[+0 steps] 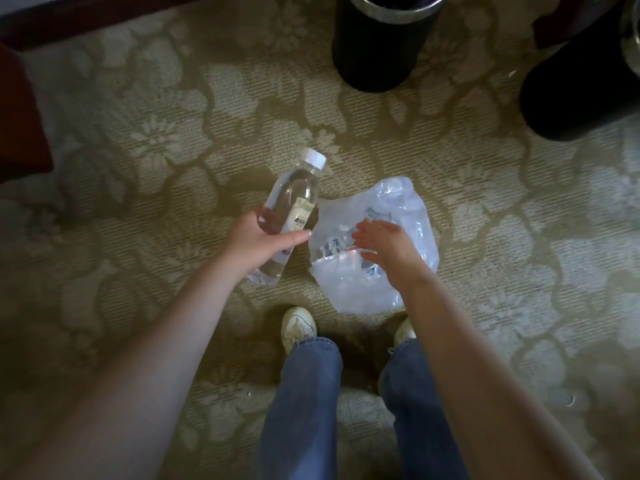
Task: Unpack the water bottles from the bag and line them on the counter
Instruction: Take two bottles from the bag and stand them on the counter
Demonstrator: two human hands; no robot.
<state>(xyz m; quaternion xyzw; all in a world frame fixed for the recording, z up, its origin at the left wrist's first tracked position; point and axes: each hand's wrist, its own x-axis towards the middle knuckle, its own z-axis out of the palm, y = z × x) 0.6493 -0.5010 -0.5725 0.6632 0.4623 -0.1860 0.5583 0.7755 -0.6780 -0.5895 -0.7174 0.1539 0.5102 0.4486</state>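
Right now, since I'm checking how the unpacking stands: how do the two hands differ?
The left hand grips a water bottle by its lower half; the right hand holds nothing, fingers straight. The left hand is over the carpet beside the bag; the right hand is over the bag. Both reach down from bare arms.

Left hand [258, 242] grips water bottle [289, 209]; right hand [384, 242] over bag [405, 216]

Blue denim jeans [304, 393], 2 white lace-up sneakers [298, 327], bare forearms [194, 323].
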